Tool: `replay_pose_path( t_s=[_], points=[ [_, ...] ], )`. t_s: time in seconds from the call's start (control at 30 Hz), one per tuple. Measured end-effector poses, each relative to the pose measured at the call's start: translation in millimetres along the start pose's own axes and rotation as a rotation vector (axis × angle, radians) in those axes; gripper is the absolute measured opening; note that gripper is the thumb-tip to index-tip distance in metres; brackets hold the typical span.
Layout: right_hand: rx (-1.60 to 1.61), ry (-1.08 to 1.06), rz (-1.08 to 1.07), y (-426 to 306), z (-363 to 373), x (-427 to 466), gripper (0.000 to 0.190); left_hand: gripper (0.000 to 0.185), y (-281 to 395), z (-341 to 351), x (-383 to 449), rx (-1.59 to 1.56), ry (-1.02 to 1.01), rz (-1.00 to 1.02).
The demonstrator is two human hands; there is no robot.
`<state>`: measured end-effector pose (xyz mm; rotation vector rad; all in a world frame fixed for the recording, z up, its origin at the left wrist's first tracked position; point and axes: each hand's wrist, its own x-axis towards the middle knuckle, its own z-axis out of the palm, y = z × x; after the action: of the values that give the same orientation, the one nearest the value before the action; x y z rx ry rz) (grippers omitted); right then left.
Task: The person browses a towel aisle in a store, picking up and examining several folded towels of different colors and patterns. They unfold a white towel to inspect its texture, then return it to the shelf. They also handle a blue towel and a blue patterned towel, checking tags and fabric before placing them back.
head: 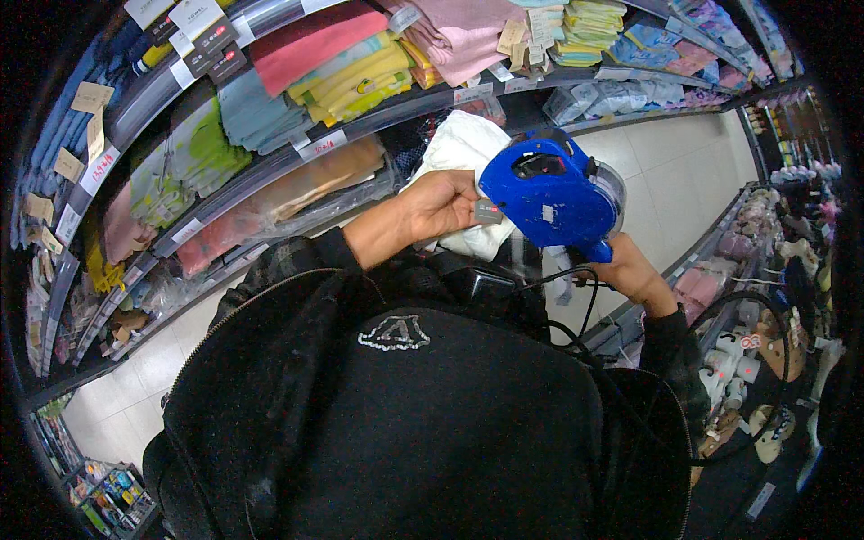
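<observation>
My right hand (628,268) grips the handle of a blue price labeling gun (555,197), a hand-held tool with a clear round cover at its far right side. Its nose end is turned toward my left hand (442,206). Between the left thumb and fingers I pinch a small dark grey hang tag (488,211) that bears writing. A folded white towel (464,143) lies under and beyond that hand, and part of it shows below the wrist. The gun hides some of the towel's right side.
Shelves of folded towels (324,40) with price strips curve across the front and left. Pale floor tiles (682,162) show between them and a right-hand rack of slippers (702,283). A black cable (594,297) hangs by my right wrist. Small packaged goods (111,496) stand at lower left.
</observation>
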<state>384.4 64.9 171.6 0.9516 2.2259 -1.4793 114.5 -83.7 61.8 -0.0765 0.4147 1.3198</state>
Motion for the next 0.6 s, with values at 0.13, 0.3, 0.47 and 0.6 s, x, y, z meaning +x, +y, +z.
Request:
replay_pose_path(
  t_s=[0.13, 0.3, 0.47, 0.6],
  points=[
    [-0.07, -0.054, -0.008, -8.2, 4.7, 5.7, 0.012, 0.041, -1.0, -2.5, -3.6, 0.05, -0.061, 0.035],
    [-0.214, -0.097, 0.055, -9.4, -1.9, -17.2, 0.017, 0.053, -6.6, -11.1, -7.7, 0.161, -0.005, 0.029],
    [-0.274, -0.047, 0.086, 3.0, -10.9, -59.0, 0.026, 0.052, 1.7, -17.3, -7.3, 0.191, -0.039, -0.014],
    [-0.2, 0.13, 0.172, 12.4, -17.6, -91.4, 0.031, 0.041, 4.3, -10.2, -8.1, 0.183, 0.087, -0.087]
  ],
)
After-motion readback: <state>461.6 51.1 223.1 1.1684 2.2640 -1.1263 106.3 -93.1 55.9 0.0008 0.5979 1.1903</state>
